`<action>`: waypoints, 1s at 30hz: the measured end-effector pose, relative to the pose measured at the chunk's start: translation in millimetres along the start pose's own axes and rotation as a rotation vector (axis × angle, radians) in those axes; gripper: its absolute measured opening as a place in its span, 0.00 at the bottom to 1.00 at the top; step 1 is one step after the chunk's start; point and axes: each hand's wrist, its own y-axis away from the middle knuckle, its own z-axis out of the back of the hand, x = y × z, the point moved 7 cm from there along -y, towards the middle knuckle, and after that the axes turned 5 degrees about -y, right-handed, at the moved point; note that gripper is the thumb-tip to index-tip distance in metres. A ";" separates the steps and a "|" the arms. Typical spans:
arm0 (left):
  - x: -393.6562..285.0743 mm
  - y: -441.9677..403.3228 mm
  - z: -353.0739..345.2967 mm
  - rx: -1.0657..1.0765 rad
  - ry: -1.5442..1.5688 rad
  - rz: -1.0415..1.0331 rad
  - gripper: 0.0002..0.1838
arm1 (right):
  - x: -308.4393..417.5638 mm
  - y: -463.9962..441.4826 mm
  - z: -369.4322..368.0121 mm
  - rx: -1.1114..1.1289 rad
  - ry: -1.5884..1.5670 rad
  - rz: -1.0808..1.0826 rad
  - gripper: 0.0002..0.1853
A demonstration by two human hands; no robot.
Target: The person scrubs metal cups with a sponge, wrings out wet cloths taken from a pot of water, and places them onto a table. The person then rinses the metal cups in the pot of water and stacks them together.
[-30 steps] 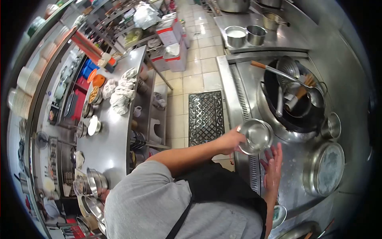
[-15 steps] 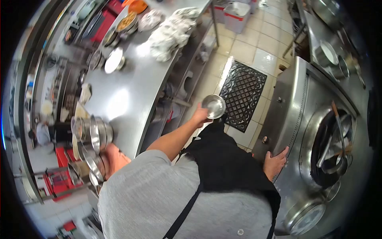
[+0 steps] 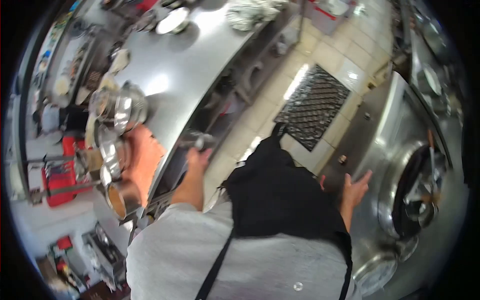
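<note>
My left hand (image 3: pixel 198 159) grips a small shiny metal bowl (image 3: pixel 196 139), blurred by motion, beside the edge of the steel worktable (image 3: pixel 187 65). My right hand (image 3: pixel 355 190) holds nothing; its fingers are apart over the front edge of the steel stove (image 3: pixel 377 165). To its right, a large wok (image 3: pixel 387 200) sits on the stove, with ladles and a wooden-handled tool (image 3: pixel 431 145) lying in it.
Stacked metal pots (image 3: pixel 131 107) and an orange-red board (image 3: pixel 145 157) occupy the worktable's near end. A white bowl (image 3: pixel 172 21) and crumpled cloths (image 3: pixel 250 14) lie farther along. On the tiled aisle floor is a black patterned mat (image 3: pixel 316 107).
My left hand has swung left with the metal bowl, from the aisle toward the worktable. My right hand has shifted slightly up along the stove edge. The view has turned.
</note>
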 end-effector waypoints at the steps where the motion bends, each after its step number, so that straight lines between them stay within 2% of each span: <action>1: -17.3 1.2 -6.7 0.092 -0.224 -0.045 0.18 | 1.2 0.0 1.3 0.034 -0.042 -0.015 0.53; 2: -34.6 2.6 -15.0 0.175 -0.442 -0.111 0.17 | 3.1 2.4 3.7 -0.066 -0.047 0.070 0.53; 3: -36.0 -31.5 -17.5 0.268 -0.388 -0.109 0.19 | -0.6 1.6 2.7 -0.052 -0.017 0.051 0.54; 4: -31.3 -64.0 -10.4 0.356 -0.174 -0.023 0.22 | 2.0 4.0 5.6 -0.058 -0.030 0.088 0.55; 6: -24.4 -120.4 -18.6 0.481 0.279 0.175 0.29 | -2.8 6.1 7.7 -0.056 -0.010 0.006 0.57; 7: -37.3 -123.3 -27.1 0.474 0.029 -0.094 0.27 | -9.6 3.8 5.1 -0.061 -0.012 0.000 0.58; 9: -63.0 -121.9 -37.8 0.222 -0.548 -0.610 0.25 | -16.1 1.8 1.3 -0.061 0.006 -0.010 0.60; 10: -65.6 -121.8 -36.8 0.212 -0.167 -0.449 0.24 | -16.5 3.9 -0.3 -0.058 0.020 -0.025 0.61; 11: -63.0 -120.5 -37.4 0.121 -0.196 -0.330 0.24 | -15.0 3.5 -0.4 -0.047 0.032 -0.044 0.62; 13: -47.5 -120.9 -35.5 0.019 -0.400 -0.099 0.24 | -8.4 5.2 3.3 0.004 0.035 -0.090 0.62; 15: -24.8 -118.0 -45.9 0.031 -0.568 0.087 0.25 | -6.9 5.9 6.9 0.021 0.006 -0.131 0.62; 17: -2.8 -116.8 -76.1 0.108 -0.733 0.246 0.25 | -6.0 -2.3 4.6 0.027 -0.063 -0.090 0.61; 20: 41.1 -116.4 -162.3 0.318 -1.033 0.419 0.25 | -8.6 7.9 12.7 -0.031 -0.099 -0.125 0.57; 22: 64.7 -112.2 -222.5 0.458 -1.189 0.466 0.26 | -10.9 16.6 13.6 -0.011 -0.092 -0.186 0.52; 25: 98.1 -98.1 -323.0 0.661 -1.390 0.466 0.26 | -10.7 64.7 19.6 -0.151 0.036 -0.240 0.44; 28: 121.5 -64.7 -434.0 0.820 -1.577 0.369 0.27 | -31.9 140.6 17.6 -0.273 0.104 -0.272 0.39; 30: 136.6 -43.6 -502.7 0.899 -1.679 0.261 0.27 | -48.1 191.4 13.9 -0.335 0.140 -0.368 0.38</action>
